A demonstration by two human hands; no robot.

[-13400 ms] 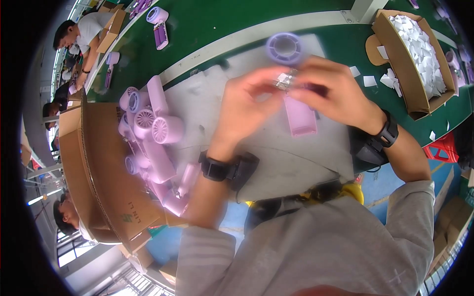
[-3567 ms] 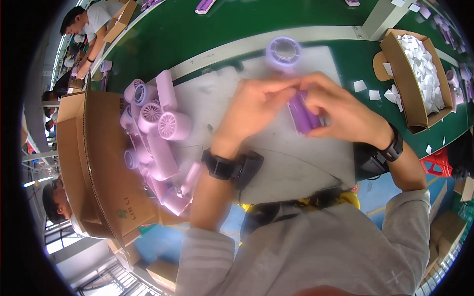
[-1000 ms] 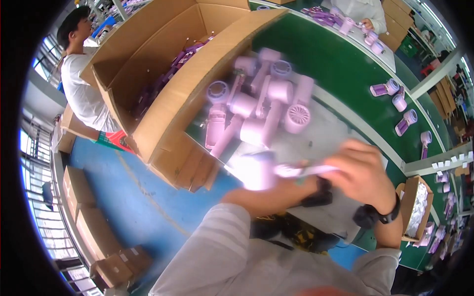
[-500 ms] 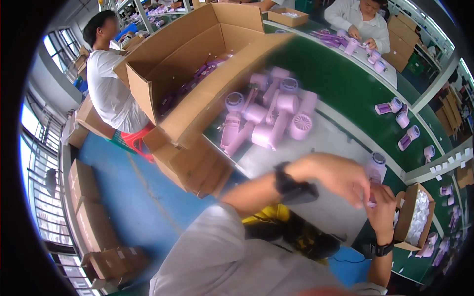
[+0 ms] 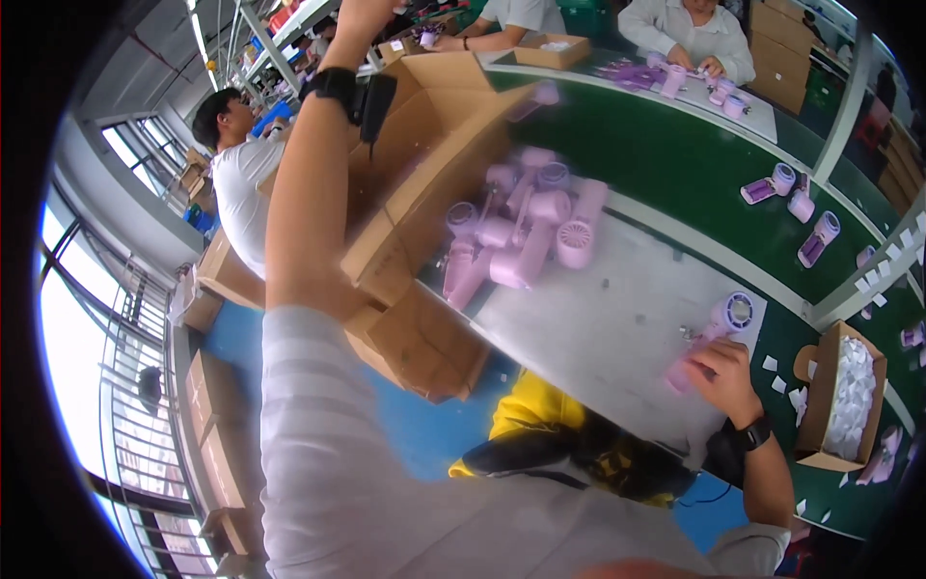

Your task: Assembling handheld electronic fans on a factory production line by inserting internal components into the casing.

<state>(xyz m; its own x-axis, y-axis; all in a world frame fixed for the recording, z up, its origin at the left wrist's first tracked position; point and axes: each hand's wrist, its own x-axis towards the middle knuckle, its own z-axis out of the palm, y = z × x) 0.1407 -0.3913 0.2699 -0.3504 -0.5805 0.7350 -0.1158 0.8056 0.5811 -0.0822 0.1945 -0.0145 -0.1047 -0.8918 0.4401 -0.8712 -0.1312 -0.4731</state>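
Note:
My left arm stretches far up and forward across the large open cardboard box point(image 5: 453, 77). My left hand point(image 5: 368, 14) is cut by the top edge, so its fingers are hidden. At the right end of the pale work board, my right hand point(image 5: 725, 381) curls its fingers on the handle of a lilac handheld fan point(image 5: 735, 312). The fan lies with its round head pointing away from me, and small metallic parts stick out beside its neck. Further left on the same board point(image 5: 617, 309) sits a pile of lilac fans point(image 5: 535, 217).
A small cardboard box point(image 5: 854, 396) of white pieces stands right of my right hand, with white scraps beside it. Several fans point(image 5: 820, 239) lie on the green belt point(image 5: 666, 145). One person point(image 5: 690, 43) works across it; another point(image 5: 241, 179) sits at the left.
My left hand has left the fan and swung up and left over the large box. My right hand has lowered the fan onto the board. The whole view has shifted slightly.

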